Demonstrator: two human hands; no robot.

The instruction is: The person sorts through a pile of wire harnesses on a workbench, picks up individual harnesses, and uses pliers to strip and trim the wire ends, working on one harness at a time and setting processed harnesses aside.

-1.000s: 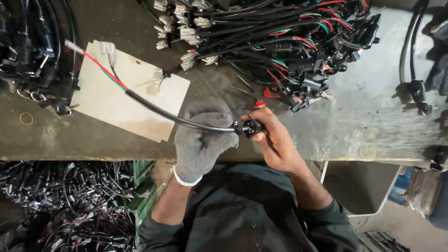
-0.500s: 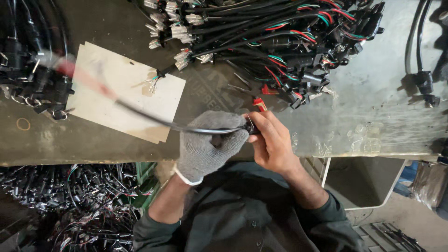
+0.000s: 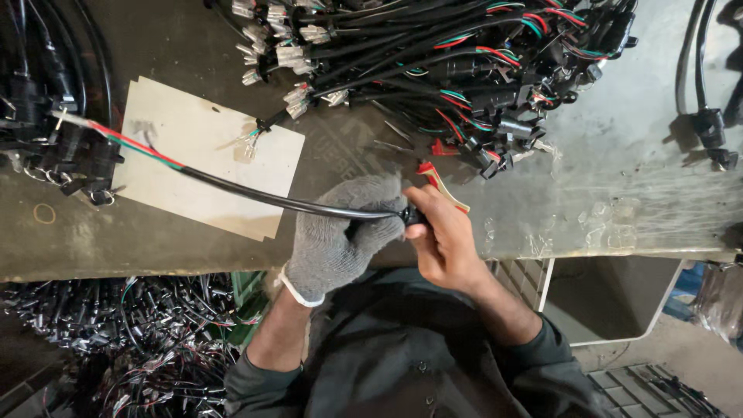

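At a worn bench (image 3: 619,193), near its front edge: gloved left hand (image 3: 340,232) clenched around a black cable (image 3: 255,197), bare right hand (image 3: 441,240) pinching its connector end. Likely risk: loose grip, slipping connector, stripped wires (image 3: 116,139) snagging the card (image 3: 209,162).

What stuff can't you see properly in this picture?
Head view only:
- The cable end: squeezed between the gloved left hand and bare right hand, so its fitting is hidden.
- The wire bundle: cut off by the top edge.
- The red-handled tool: mostly behind the right hand.
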